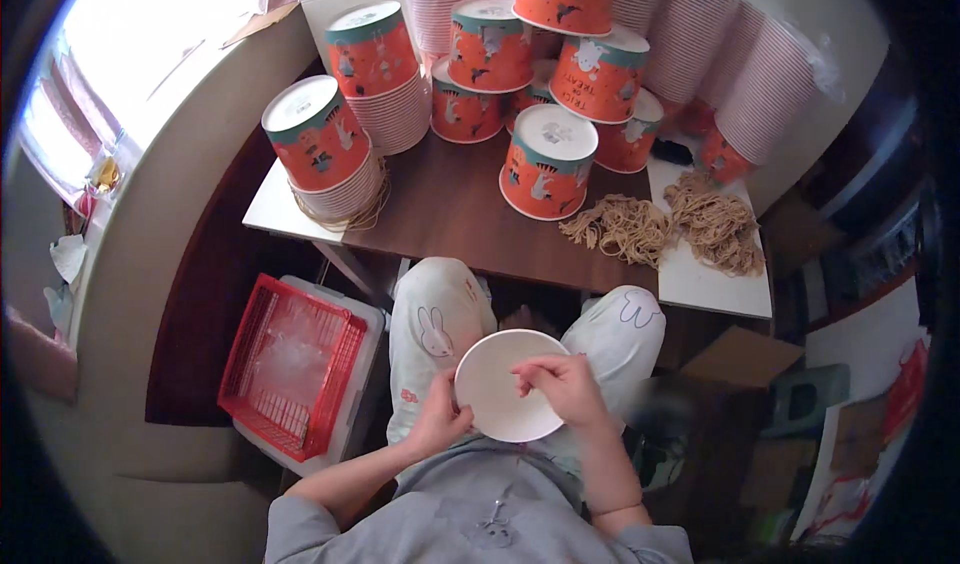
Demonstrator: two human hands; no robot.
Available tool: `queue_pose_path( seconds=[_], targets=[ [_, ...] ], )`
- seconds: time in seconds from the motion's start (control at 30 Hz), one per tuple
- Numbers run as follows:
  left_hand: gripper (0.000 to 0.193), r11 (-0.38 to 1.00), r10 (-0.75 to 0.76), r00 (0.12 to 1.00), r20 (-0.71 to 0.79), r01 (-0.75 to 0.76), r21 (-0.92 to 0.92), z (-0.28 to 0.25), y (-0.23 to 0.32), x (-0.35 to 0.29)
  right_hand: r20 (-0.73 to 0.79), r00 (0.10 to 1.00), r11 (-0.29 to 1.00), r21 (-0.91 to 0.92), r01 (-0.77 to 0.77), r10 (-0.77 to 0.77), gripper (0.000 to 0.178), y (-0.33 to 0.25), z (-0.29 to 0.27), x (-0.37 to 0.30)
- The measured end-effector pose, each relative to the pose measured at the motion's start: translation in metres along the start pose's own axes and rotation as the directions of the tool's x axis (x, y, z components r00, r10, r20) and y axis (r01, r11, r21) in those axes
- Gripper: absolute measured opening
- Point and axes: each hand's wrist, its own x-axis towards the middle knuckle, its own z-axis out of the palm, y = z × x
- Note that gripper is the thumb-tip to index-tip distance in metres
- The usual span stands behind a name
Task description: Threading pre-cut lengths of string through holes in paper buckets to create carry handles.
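A round paper bucket [494, 394] rests in my lap, its white inside facing up at me. My left hand [442, 418] grips its left side, with the thumb at the rim and the fingers hidden behind the wall. Over the opening's right part is my right hand [566, 386], fingers curled inward near the inner wall. Whatever those fingers may pinch is too small to make out. On the table ahead, an orange and teal paper bucket [548, 169] stands upside down beside a bundle of tan cord [622, 230].
More patterned buckets [600, 76] are piled upside down on the brown table [430, 204]. Bucket stacks stand left, one with cord loops [372, 204] around it. A second cord bundle [714, 226] lies right. A red basket [262, 374] sits at lower left, an open cardboard box [745, 356] at right.
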Motion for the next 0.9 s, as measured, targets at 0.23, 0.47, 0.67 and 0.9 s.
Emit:
queue_pose_path(
  seconds=[0.23,0.47,0.67,0.9],
  targets=[
    [0.055,0.988,0.151,0.988,0.007,-0.151,0.011,-0.005,-0.028,-0.004,-0.111,0.986,0.818,-0.573,0.039,-0.125,0.020,0.058,0.039,0.012],
    [0.044,0.979,0.197,0.979,0.053,-0.200,0.048,-0.039,0.001,0.005,-0.106,0.991,0.849,-0.528,0.015,-0.083,0.026,0.060,0.056,0.018],
    [0.032,0.952,0.274,0.962,0.005,-0.272,0.143,-0.052,0.014,0.016,-0.170,0.958,0.792,-0.605,0.085,-0.232,0.026,0.065,0.064,0.023],
    [0.018,0.883,0.366,0.930,0.015,-0.353,0.308,-0.054,0.031,0.029,-0.122,0.959,0.749,-0.652,0.117,-0.256,0.027,0.067,0.066,0.028]
  ],
)
